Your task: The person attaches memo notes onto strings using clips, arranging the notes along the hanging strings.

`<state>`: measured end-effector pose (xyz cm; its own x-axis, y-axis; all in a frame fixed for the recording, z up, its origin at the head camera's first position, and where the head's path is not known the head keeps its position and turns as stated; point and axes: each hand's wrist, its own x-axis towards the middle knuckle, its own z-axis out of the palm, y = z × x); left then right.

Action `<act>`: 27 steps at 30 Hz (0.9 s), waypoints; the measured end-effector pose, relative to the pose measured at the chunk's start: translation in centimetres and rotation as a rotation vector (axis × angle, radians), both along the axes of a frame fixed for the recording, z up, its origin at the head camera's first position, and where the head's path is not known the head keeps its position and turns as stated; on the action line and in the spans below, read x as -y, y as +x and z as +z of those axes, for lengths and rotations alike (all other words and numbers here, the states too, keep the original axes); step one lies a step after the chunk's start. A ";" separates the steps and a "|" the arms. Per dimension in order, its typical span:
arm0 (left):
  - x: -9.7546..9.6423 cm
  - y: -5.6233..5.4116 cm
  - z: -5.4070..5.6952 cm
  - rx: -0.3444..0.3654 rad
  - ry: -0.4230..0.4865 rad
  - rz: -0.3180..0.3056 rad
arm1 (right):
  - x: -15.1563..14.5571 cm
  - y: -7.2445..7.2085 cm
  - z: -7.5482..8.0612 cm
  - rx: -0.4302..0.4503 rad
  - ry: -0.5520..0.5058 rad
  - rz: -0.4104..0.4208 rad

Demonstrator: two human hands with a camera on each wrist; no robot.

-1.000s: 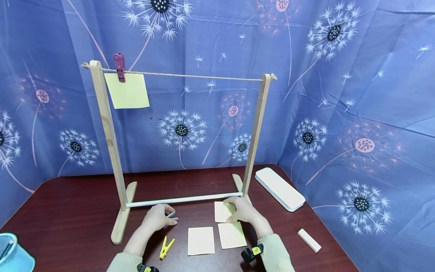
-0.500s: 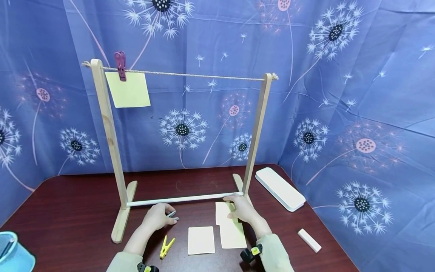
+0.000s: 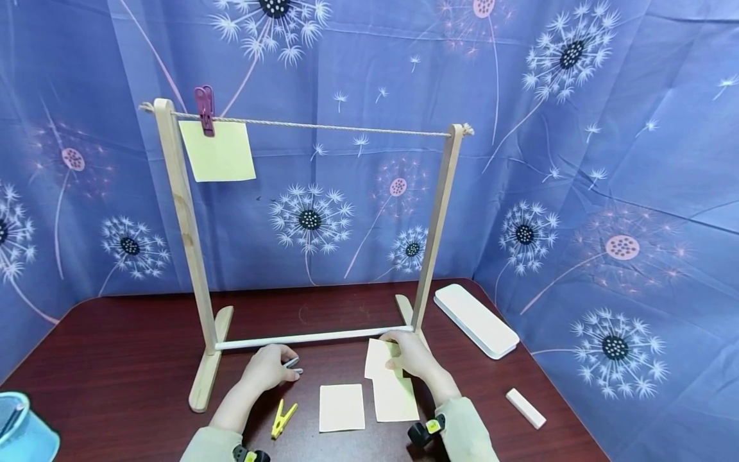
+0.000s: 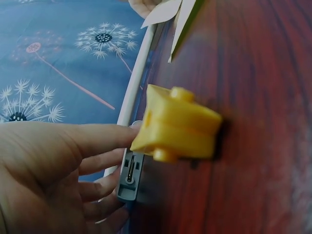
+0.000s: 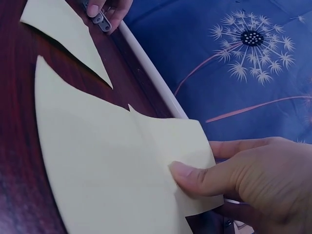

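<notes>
Near the stand's lower bar, my left hand (image 3: 268,370) holds a grey clothespin (image 4: 129,178) between thumb and fingers. A yellow clothespin (image 3: 282,420) lies on the table just in front of it and looms large in the left wrist view. My right hand (image 3: 412,357) pinches a pale yellow square paper (image 3: 378,359) by its right side, thumb on top and fingers beneath. In the right wrist view that paper's near edge overlaps a second paper (image 5: 97,161). Another paper square (image 3: 342,409) lies flat to the left.
A wooden stand (image 3: 190,237) with a rope (image 3: 346,128) rises behind the hands. On the rope, a purple clothespin (image 3: 205,110) holds a yellow paper (image 3: 222,157). At right lie a white case (image 3: 476,321) and a white block (image 3: 525,408). A blue container (image 3: 25,430) stands front left.
The right hand's fingers have closed on the upper paper, which has shifted slightly and now tilts. The left hand stays in place with the grey clothespin.
</notes>
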<state>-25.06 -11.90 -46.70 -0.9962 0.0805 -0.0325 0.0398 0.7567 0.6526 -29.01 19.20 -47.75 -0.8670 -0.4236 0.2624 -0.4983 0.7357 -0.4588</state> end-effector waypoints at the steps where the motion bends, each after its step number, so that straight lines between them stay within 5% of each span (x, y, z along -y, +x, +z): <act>1: 0.0 0.0 0.0 -0.005 -0.010 -0.005 | 0.0 0.0 0.0 0.005 -0.009 -0.001; 14: -0.4 0.2 0.3 -0.050 -0.058 -0.019 | -0.2 -0.3 -0.3 -0.063 -0.109 -0.047; 27: 0.0 0.1 0.0 -0.080 -0.092 -0.020 | -1.0 -0.3 0.5 0.123 -0.270 0.024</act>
<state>-24.97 -11.88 -46.72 -0.9942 0.1003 0.0389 0.1044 0.8117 0.5747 -29.34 20.25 -47.25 -0.8898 -0.3737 0.2618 -0.4426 0.5674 -0.6943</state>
